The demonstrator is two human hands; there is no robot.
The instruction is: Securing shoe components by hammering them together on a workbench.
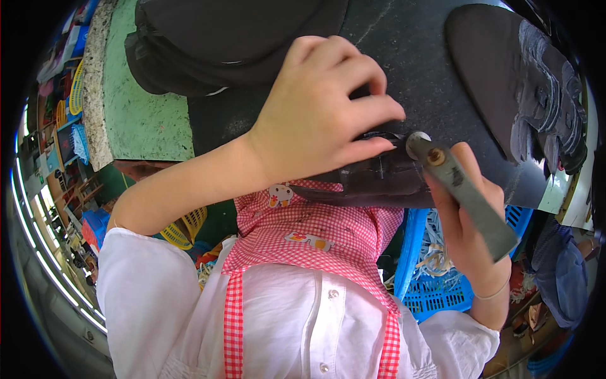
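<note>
My right hand (470,208) is closed around a hammer (470,196), its handle hidden behind the head. The hammer's round face is at the edge of a dark brown leather-like piece (385,184) at the table's near edge, while its wide wedge end points down to the right. Over the same piece hovers my left hand (328,104), fingers bent and spread, with thumb and forefinger apart. A thin folded dark edge (380,134) shows between them; whether the thumb touches it I cannot tell.
A dark stack of pieces (233,38) lies at the far left, and overlapping dark pieces (505,82) lie to the right. The black work surface (404,57) meets a green tabletop (145,107). Below its near edge stands a blue basket (435,300) of pale scraps.
</note>
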